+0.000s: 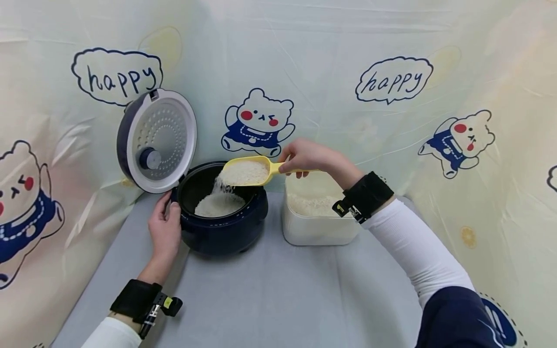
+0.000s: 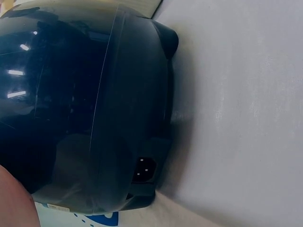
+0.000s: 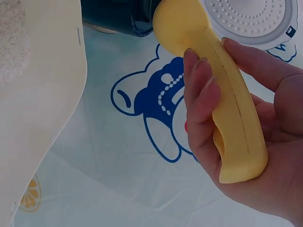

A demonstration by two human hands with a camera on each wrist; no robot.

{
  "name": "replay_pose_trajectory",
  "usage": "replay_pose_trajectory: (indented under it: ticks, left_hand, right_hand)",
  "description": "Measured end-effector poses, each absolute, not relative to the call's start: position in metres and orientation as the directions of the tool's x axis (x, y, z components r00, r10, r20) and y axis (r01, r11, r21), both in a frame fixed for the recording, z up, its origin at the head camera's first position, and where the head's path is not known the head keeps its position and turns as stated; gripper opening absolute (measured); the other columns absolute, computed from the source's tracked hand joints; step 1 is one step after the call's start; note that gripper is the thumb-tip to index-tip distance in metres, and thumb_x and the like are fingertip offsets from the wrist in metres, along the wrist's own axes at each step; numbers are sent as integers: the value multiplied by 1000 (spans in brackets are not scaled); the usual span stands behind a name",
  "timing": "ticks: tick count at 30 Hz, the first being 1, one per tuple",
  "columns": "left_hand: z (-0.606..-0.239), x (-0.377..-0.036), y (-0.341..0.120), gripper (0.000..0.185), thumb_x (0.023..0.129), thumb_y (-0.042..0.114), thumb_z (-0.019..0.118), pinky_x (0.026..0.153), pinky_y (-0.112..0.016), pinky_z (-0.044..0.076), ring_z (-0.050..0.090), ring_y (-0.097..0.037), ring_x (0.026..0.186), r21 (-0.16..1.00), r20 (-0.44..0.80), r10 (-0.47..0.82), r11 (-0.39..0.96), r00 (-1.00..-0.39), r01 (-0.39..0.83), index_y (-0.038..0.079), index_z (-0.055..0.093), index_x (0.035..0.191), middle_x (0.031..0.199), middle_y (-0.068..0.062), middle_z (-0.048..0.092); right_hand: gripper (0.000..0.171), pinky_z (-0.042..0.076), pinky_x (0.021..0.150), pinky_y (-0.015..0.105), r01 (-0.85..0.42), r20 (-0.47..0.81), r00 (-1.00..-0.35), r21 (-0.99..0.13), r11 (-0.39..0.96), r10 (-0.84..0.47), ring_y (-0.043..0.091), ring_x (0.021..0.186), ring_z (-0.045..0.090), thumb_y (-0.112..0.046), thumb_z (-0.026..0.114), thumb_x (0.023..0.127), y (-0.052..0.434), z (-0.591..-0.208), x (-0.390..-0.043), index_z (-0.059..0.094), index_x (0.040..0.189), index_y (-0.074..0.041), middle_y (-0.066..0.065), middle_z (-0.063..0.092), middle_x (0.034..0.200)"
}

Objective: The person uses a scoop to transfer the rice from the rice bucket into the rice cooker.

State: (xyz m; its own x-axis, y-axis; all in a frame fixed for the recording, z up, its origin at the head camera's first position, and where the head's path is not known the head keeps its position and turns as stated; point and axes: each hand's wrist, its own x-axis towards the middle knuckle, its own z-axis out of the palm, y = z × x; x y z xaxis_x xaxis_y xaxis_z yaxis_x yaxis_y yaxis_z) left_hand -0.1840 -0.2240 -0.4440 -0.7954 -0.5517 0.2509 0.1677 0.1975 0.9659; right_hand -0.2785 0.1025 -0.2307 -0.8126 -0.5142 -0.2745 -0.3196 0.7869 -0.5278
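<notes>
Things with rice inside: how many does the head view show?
3: the yellow scoop in the right hand, the dark blue cooker below, the white container at right.

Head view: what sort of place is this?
Probably a staged tabletop set for kitchen work, perhaps not a real kitchen: a cartoon-printed sheet forms the backdrop, and a rice cooker and rice container stand on a gray tabletop.

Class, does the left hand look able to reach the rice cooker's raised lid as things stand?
Probably yes: the left hand is at the side of the rice cooker, close below the lid, with nothing visible in between.
</notes>
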Motion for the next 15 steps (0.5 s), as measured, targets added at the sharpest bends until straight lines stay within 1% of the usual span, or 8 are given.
replay_pose_trajectory:
  ticks: [1,2,4,6,7,10,13,15]
  left_hand:
    - [-444,-184,-223,45,104,18,50,70,-18,36,40,0,66,966,251,-553,193,-794,171,9,61,146,105,11,58]
    - [-444,-185,-222,45,104,18,50,73,-17,37,41,0,71,966,252,-554,190,-793,174,10,62,146,114,10,60]
    - [-443,-184,-222,45,104,18,49,75,-17,37,42,-1,75,966,254,-554,191,-793,176,9,61,147,123,3,63]
    - [-442,-183,-222,45,105,18,48,76,-17,36,41,-3,77,965,255,-553,197,-793,172,9,61,147,135,-3,61]
    - [-442,-183,-222,45,105,18,48,79,-16,36,43,-3,81,964,258,-550,200,-794,175,9,60,147,140,-6,60]
    - [-442,-183,-223,45,105,18,48,81,-18,35,43,-6,84,962,268,-542,203,-797,185,8,60,147,144,-10,59]
    - [-443,-183,-222,45,104,17,48,87,-17,35,44,-8,96,960,276,-537,200,-797,198,6,60,147,148,-12,57]
    - [-443,-184,-222,45,104,16,48,87,-19,34,44,-10,96,959,278,-538,204,-796,198,7,60,147,147,-11,58]
  right_hand:
    - [25,53,65,30,-325,-272,-810,-527,785,-519,24,70,62,-18,72,99,103,-230,-278,74,120,-5,12,68,97]
    - [25,54,65,31,-330,-270,-809,-527,783,-522,24,70,62,-17,71,99,104,-230,-278,75,120,-5,12,68,96]
    - [23,55,66,32,-340,-263,-805,-531,776,-532,25,71,63,-16,70,99,104,-230,-277,75,119,-4,10,68,94]
    - [23,55,66,33,-352,-253,-802,-531,771,-541,24,70,63,-15,69,99,102,-230,-277,75,118,-4,10,68,92]
    - [23,55,66,33,-356,-248,-803,-530,770,-542,23,69,63,-15,69,99,101,-230,-277,75,118,-4,9,68,92]
    - [23,55,65,31,-370,-229,-808,-519,771,-542,20,66,62,-15,69,99,97,-231,-276,75,118,-4,9,68,93]
    - [22,55,64,29,-380,-210,-816,-507,774,-538,21,65,61,-15,71,98,93,-232,-275,76,117,-4,9,68,92]
    - [22,54,64,28,-392,-193,-822,-491,778,-536,21,66,61,-15,73,97,91,-233,-274,77,115,-3,9,68,92]
